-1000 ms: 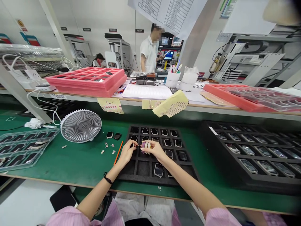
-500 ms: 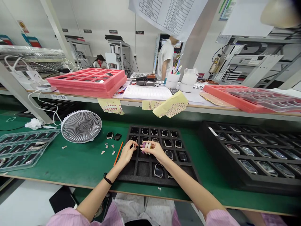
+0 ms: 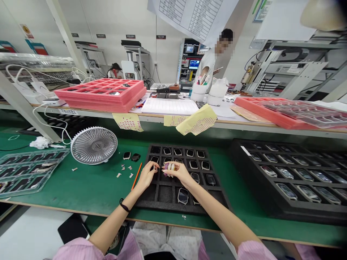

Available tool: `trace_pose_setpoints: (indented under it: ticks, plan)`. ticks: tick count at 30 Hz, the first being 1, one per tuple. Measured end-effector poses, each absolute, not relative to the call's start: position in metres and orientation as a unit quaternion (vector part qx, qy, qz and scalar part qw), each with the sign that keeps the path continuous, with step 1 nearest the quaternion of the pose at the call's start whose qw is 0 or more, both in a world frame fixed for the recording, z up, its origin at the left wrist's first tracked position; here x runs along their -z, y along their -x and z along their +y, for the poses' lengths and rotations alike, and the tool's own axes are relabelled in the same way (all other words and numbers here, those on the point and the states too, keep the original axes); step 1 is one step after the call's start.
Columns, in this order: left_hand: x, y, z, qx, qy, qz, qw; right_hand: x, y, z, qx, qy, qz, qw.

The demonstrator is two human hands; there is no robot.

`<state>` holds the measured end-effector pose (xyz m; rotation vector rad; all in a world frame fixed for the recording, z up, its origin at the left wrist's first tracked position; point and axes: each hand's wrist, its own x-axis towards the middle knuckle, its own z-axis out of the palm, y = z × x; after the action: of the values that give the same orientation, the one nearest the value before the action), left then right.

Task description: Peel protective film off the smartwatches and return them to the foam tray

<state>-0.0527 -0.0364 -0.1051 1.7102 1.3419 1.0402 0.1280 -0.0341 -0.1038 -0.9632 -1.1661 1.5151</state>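
Far: pale wall (image 3: 114,18), small dark signs (image 3: 130,36), grey metal stands (image 3: 137,47) before it. Near: green bench top (image 3: 92,191), raised shelf (image 3: 153,116) across its far side. Slanted white post (image 3: 61,30) left, metal racking (image 3: 311,44) right.

Illegible print on the hanging sheet (image 3: 193,16), the shelf-edge label (image 3: 68,112) and the black wall signs (image 3: 161,37).

**Watches (image 3: 183,195) in a black foam tray (image 3: 168,206)**

The tray lies at lower centre of the frame; square-faced, dark-screened watches, mostly light-rimmed, sit in its compartments. A small purple-and-white banded piece (image 3: 170,166) is held above it, partly hidden.
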Motion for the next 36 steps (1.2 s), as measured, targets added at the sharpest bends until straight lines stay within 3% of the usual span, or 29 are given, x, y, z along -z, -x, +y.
trace_pose_setpoints:
  ticks: [11,17,23,31,36]
  plan:
    - [0.098,0.048,-0.048,-0.353,-0.714,0.516,0.315,0.100,-0.127,-0.035,-0.623,0.412,-0.465,0.475]
    - [0.086,0.050,-0.059,-0.374,-0.761,0.485,0.211,0.093,-0.135,-0.037,-0.657,0.393,-0.460,0.449]
    - [0.069,0.048,-0.057,-0.322,-0.845,0.292,0.312,0.074,-0.141,-0.052,-0.716,0.333,-0.464,0.401]
    - [0.071,0.040,-0.051,-0.340,-0.839,0.352,0.238,0.076,-0.144,-0.063,-0.711,0.362,-0.441,0.411]
    - [0.077,0.045,-0.045,-0.253,-0.846,0.430,0.190,0.092,-0.156,-0.049,-0.655,0.437,-0.409,0.462]
